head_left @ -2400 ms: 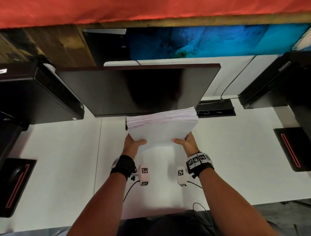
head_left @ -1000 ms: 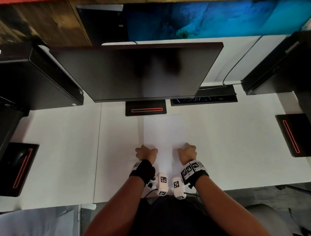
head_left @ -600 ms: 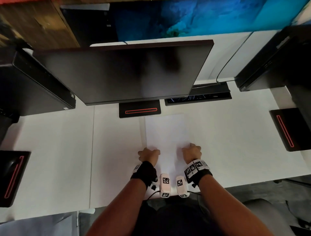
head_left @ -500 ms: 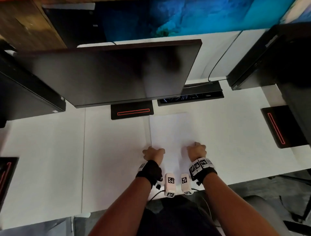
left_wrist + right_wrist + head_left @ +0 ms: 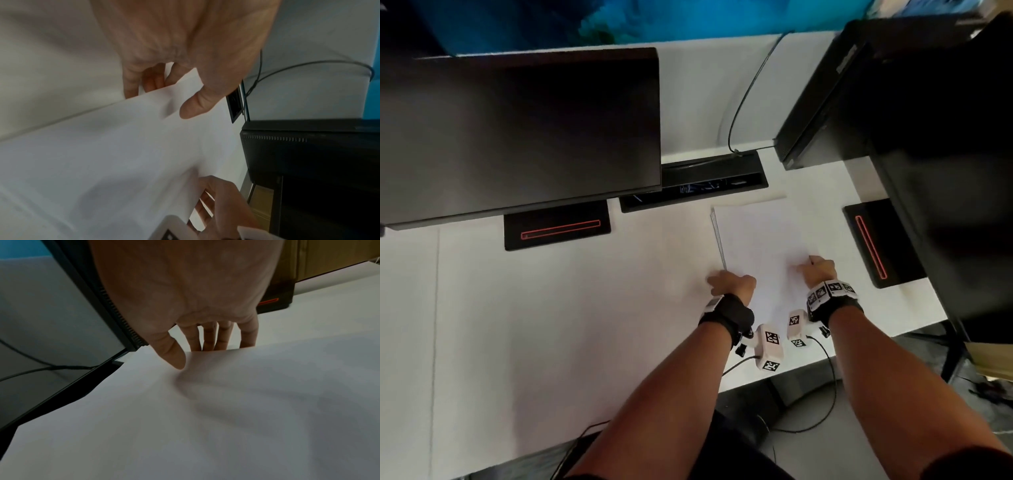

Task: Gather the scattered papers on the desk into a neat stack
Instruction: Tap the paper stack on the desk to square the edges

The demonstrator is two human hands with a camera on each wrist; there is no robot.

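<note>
Stack of papers point(image 5: 755, 236) flat on white counter point(image 5: 551, 325), right of centre, long axis running away from body toward cable tray point(image 5: 693, 183). Gripped at near end from both long sides: left hand point(image 5: 731, 284) on left edge, right hand point(image 5: 820, 270) on right edge, roughly level with each other, neither clearly nearer. Left wrist view: left thumb on top sheet, fingers point(image 5: 153, 79) curled under the edge, pinching. Right wrist view: right thumb pressed into top sheet, dimpling it; fingers point(image 5: 211, 337) close together, tucked below the edge, pinching.

Judged: stack gathered; any squaring or release depends on hands staying opposed across the short axis.

Hard to read: white on white, so right and near edges of stack barely separable from counter. Sheet edges visible only along left side, slightly fanned there. Fingertips hidden under paper in all views. Monitor point(image 5: 517, 130) cut off at left.
</note>
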